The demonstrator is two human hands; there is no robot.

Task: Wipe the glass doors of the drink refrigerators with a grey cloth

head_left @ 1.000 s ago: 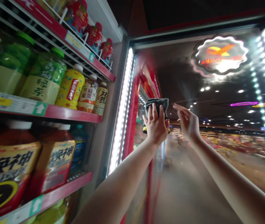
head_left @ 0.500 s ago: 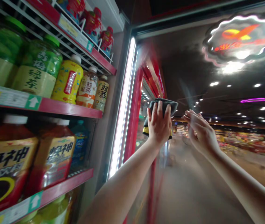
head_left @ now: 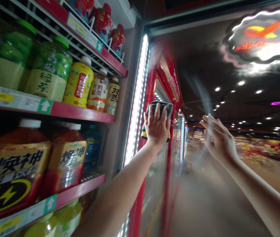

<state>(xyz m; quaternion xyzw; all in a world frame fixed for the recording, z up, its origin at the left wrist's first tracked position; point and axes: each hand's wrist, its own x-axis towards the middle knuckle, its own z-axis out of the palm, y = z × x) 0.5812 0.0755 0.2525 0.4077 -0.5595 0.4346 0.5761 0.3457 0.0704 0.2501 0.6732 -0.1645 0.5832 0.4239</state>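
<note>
A large, clear glass pane (head_left: 196, 82) stood in front of both hands. To the left of the left hand (head_left: 156, 126) was a pale grey drinks cabinet (head_left: 115, 141), its red-edged wire shelves (head_left: 85, 113) packed with coloured plastic bottles (head_left: 78, 84). A long, bright white light strip (head_left: 137, 112) ran just beside that hand. The right hand (head_left: 220, 140) was raised well apart from it, fingers together and loosely bent, nothing visible in it; whether it touched the pane could not be told.

The left hand lay flat, fingers outstretched, over a dark grey fabric cloth with yellow edging (head_left: 169, 110), apparently pressing it to the pane. The cloth looked light, soft, limp and hardly fragile, likely to slide on smooth glass and bunch at loose corners; a palm spread over its folded middle seemed the best hold.

Compared with half a second earlier, left hand and cloth sat nearer the strip, the gap between the hands had widened, and the cloth's corner jutted less to the left hand's right.
</note>
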